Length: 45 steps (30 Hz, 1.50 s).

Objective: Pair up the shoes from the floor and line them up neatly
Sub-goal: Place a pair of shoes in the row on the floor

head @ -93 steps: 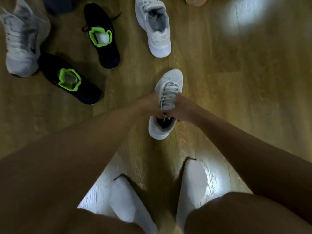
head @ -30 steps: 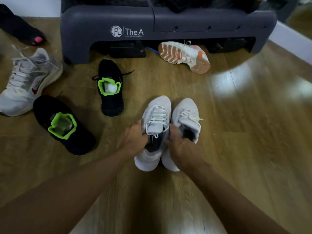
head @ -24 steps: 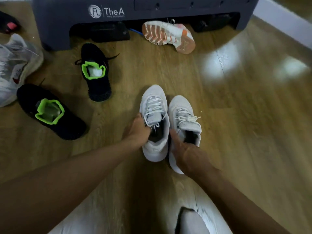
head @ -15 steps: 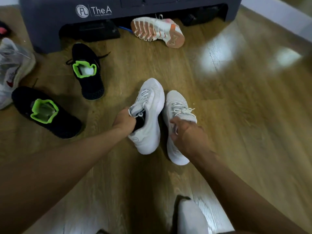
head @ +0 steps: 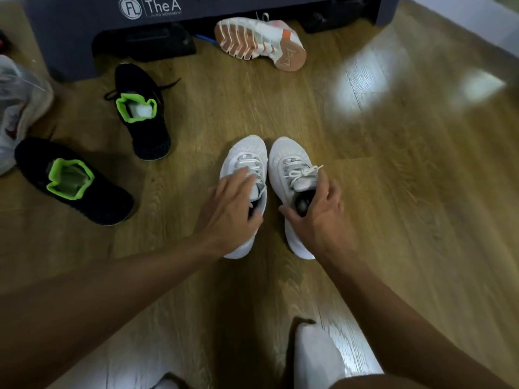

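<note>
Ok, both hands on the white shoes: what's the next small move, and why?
Probably let go of both. The left white shoe and right white shoe sit side by side, toes level. The left hand rests on one; the right hand grips the other. The near black shoe and far black shoe lie apart and askew, likely the next pair.

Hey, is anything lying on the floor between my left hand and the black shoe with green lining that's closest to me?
Nothing visible does. Only bare wooden floor lies between your left hand, resting on the left white sneaker, and that black shoe.
</note>
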### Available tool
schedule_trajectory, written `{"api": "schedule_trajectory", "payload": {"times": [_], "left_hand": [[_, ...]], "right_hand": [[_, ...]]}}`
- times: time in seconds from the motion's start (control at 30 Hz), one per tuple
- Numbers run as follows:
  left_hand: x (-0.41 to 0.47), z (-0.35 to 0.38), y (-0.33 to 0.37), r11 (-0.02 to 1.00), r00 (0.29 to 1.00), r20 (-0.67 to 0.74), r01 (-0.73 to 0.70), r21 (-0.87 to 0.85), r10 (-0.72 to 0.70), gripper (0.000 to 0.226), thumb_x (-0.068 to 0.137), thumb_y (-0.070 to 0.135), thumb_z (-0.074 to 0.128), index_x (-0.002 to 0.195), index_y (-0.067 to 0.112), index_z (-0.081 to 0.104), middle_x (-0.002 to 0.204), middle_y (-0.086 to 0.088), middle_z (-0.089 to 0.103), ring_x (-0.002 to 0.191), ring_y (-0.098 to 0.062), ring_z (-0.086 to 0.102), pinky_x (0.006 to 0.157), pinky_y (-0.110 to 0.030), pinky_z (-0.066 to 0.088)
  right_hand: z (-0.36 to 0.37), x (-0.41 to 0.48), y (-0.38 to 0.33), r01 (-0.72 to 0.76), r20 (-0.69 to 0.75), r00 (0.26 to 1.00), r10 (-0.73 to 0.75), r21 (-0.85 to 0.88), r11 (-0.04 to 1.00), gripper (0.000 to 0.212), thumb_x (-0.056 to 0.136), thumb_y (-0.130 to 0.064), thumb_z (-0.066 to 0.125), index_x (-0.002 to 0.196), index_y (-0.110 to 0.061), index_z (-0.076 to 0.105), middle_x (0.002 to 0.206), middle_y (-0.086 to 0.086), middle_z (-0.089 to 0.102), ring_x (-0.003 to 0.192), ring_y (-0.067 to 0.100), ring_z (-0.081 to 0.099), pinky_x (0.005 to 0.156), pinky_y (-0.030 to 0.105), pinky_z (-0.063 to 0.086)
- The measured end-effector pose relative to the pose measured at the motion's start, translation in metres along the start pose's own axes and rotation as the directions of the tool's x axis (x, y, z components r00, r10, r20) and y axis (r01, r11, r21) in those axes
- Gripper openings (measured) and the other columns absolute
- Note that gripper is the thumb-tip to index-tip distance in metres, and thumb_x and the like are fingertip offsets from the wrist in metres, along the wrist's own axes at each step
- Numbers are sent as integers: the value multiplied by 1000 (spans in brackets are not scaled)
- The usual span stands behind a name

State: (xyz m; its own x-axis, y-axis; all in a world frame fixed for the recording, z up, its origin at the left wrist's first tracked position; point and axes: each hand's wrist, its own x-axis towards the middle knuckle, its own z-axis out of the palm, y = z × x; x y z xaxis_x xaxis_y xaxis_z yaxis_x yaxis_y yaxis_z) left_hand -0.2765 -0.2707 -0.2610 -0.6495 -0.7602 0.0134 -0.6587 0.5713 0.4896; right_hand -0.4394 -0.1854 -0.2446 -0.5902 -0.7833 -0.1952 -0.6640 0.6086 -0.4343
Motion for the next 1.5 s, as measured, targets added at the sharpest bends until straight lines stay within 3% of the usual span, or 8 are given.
{"api": "schedule_trajectory", "payload": {"times": [0.2,0.37,0.47,0.63,0.77,1.03,1.33,1.5], "left_hand": [[-14,-5,-18,855,909,48,-406,321,414,40,75,51,55,83,13,60,79,-2,61,75,-22,57,74,-37,42],[-11,10,-10,832,902,186,-431,350,389,25,72,38,48,70,15,58,62,-1,63,65,-23,58,76,-37,26],[-8,20,1,829,887,208,-460,318,412,22,75,31,44,71,13,57,56,-3,62,53,-26,57,79,-36,26],[14,-9,24,797,812,553,-454,398,187,26,92,30,43,96,15,64,99,-4,68,96,-26,59,89,-37,34],[24,-83,73,871,831,533,-371,321,157,17,91,23,46,94,15,61,100,-4,62,106,-27,53,91,-39,25],[2,-313,227,981,784,620,-147,128,36,15,89,20,53,75,15,49,91,-10,62,86,-32,60,66,-37,44],[-32,-520,403,941,883,432,-283,184,181,31,94,24,47,123,15,57,126,-7,60,116,-28,54,77,-35,41],[-56,-567,475,908,836,459,-398,128,302,30,94,24,45,120,13,56,123,-12,59,110,-34,56,77,-38,42]], "right_hand": [[13,-30,5,133,76,988,-134,19,991,104,79,-42,71,151,-23,-1,157,11,8,143,32,19,110,45,36],[23,-58,17,371,-24,924,-381,-189,909,39,88,-32,60,123,-17,51,124,5,52,111,25,51,85,38,47],[23,-48,12,391,188,916,-355,-214,895,34,91,-35,53,120,-17,49,112,4,60,104,25,54,80,39,45],[-3,-32,-16,360,342,896,-284,-184,915,35,92,-27,50,122,-10,47,110,16,62,99,34,56,78,44,50],[-71,-26,-50,362,420,869,-262,-178,915,34,92,-18,50,121,0,57,113,20,65,103,36,59,81,38,48],[-320,-93,-145,384,523,817,-241,-184,905,23,83,-16,57,100,-2,66,96,17,68,91,35,63,69,33,45],[-578,-190,-235,207,284,948,-145,-204,957,24,84,-15,49,96,1,62,88,20,62,83,30,62,56,26,35],[-661,-263,-236,71,119,992,-41,-260,963,29,91,-13,47,116,-4,58,113,16,62,105,33,58,77,30,39]]}}
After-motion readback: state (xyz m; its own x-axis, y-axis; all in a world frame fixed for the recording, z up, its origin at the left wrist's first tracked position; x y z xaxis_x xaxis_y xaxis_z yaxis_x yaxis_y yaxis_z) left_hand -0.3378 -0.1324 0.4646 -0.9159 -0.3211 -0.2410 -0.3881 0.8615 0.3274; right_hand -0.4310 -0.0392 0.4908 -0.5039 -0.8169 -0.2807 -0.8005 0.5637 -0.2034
